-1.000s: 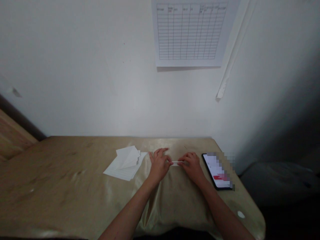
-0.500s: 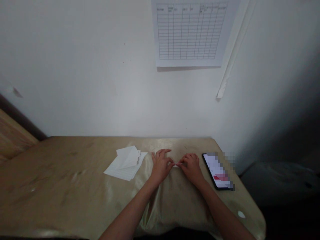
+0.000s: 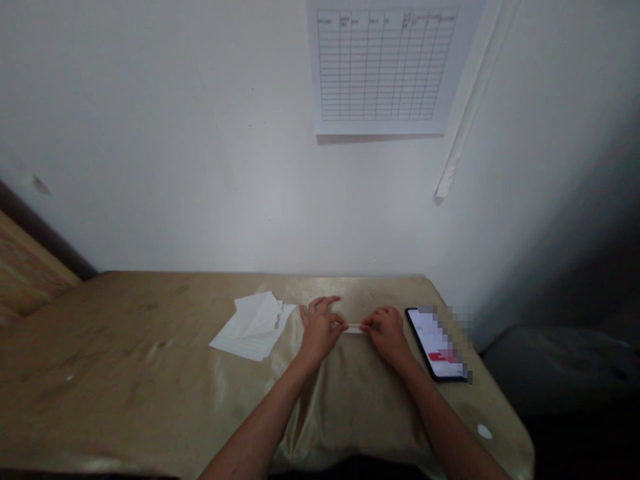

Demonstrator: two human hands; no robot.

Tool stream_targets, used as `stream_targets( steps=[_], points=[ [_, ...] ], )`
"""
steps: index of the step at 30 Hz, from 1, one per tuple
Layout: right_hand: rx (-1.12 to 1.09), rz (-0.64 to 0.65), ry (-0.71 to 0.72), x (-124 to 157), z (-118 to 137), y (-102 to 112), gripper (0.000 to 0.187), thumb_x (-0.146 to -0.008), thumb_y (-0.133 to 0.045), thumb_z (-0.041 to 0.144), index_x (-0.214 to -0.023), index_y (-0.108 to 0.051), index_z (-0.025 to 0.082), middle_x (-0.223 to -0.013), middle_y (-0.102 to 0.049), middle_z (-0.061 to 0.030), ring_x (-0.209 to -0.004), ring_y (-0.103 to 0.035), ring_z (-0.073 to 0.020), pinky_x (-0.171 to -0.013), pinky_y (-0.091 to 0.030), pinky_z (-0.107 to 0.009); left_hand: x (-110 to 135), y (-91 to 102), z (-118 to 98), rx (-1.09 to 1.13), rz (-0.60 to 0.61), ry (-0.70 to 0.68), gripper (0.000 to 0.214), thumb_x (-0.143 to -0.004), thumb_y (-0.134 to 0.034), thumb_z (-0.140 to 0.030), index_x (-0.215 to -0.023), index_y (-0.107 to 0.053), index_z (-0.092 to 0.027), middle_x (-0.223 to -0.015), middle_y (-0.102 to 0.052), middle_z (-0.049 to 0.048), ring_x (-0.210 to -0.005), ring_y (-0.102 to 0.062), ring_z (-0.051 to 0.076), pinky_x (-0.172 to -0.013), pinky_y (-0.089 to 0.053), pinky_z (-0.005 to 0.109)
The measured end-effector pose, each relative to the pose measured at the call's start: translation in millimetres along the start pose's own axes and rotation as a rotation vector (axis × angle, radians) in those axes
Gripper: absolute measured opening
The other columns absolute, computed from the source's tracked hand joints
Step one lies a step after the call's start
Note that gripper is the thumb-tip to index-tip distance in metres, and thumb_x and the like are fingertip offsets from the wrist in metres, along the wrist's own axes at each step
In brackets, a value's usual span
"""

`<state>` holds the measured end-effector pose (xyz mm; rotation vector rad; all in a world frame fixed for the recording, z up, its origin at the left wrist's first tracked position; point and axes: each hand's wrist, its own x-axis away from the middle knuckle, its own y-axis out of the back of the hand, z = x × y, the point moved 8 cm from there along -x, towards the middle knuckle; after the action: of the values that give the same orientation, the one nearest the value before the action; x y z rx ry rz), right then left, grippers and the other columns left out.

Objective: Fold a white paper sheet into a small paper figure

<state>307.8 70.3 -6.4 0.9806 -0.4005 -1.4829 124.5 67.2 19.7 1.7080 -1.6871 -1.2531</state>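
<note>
A narrow white paper strip [image 3: 354,328] lies on the tan-covered table [image 3: 150,373] between my two hands. My left hand [image 3: 320,328] pinches its left end with thumb and forefinger, the other fingers spread above. On the strip's right end my right hand [image 3: 386,330] is closed, fingers curled down. Both hands rest on the cloth near the table's far edge.
A loose pile of white paper sheets [image 3: 255,325] lies left of my left hand. A phone [image 3: 437,343] with a lit screen lies right of my right hand. A gridded chart [image 3: 383,63] hangs on the wall. A wooden edge [image 3: 25,267] stands at far left.
My hands drew closer together over the strip half a second ago, then moved slightly apart again. The view shifted a little.
</note>
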Motion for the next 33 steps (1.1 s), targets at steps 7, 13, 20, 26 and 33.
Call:
stream_targets(
  steps=[7,13,20,26,33],
  points=[
    [0.035,-0.057,0.002,0.6,-0.5,10.8,0.017,-0.083,-0.075,0.038,-0.07,-0.074,0.027,-0.083,-0.07,-0.0047,-0.103,-0.055,-0.0291,-0.102,-0.032,-0.049,-1.9,3.3,9.2,0.027,-0.03,0.064,0.009,-0.076,-0.083,-0.023,-0.072,-0.078,-0.03,-0.145,-0.061,-0.0014,-0.14,-0.039,0.038,-0.114,-0.009,0.08],
    [0.028,-0.053,-0.056,-1.4,-8.6,11.5,0.018,-0.082,-0.076,0.037,-0.068,-0.074,0.027,-0.082,-0.07,-0.0038,-0.1,-0.057,-0.0278,-0.1,-0.033,-0.047,-1.0,9.3,11.3,0.027,-0.058,0.096,0.009,-0.074,-0.085,-0.028,-0.069,-0.078,-0.03,-0.144,-0.061,-0.0023,-0.139,-0.04,0.037,-0.115,-0.008,0.08],
    [-0.18,-0.113,-0.064,-2.5,-17.8,12.6,0.022,-0.09,-0.063,0.04,-0.088,-0.077,0.024,-0.095,-0.073,-0.0071,-0.104,-0.058,-0.0265,-0.096,-0.041,-0.041,-1.3,9.3,11.4,0.053,-0.075,0.098,0.008,-0.075,-0.085,-0.029,-0.072,-0.078,-0.028,-0.144,-0.061,0.0,-0.137,-0.041,0.036,-0.115,-0.014,0.076],
    [-0.286,-0.156,-0.1,-0.5,-21.5,15.0,0.031,-0.089,-0.055,0.031,-0.111,-0.076,0.023,-0.11,-0.071,-0.0087,-0.11,-0.058,-0.0267,-0.103,-0.042,-0.043,-0.5,5.5,6.4,0.133,-0.068,0.091,0.006,-0.079,-0.081,-0.027,-0.076,-0.077,-0.025,-0.146,-0.06,0.0011,-0.135,-0.044,0.032,-0.118,-0.023,0.064],
    [-0.386,-0.062,-0.064,-0.2,-9.6,4.4,0.024,-0.078,-0.067,0.023,-0.099,-0.079,0.026,-0.111,-0.069,-0.0078,-0.115,-0.055,-0.0271,-0.106,-0.041,-0.044,2.8,-7.7,5.5,0.129,-0.037,0.055,0.005,-0.081,-0.079,-0.031,-0.08,-0.077,-0.027,-0.148,-0.057,0.001,-0.136,-0.041,0.032,-0.118,-0.019,0.064]
  ],
)
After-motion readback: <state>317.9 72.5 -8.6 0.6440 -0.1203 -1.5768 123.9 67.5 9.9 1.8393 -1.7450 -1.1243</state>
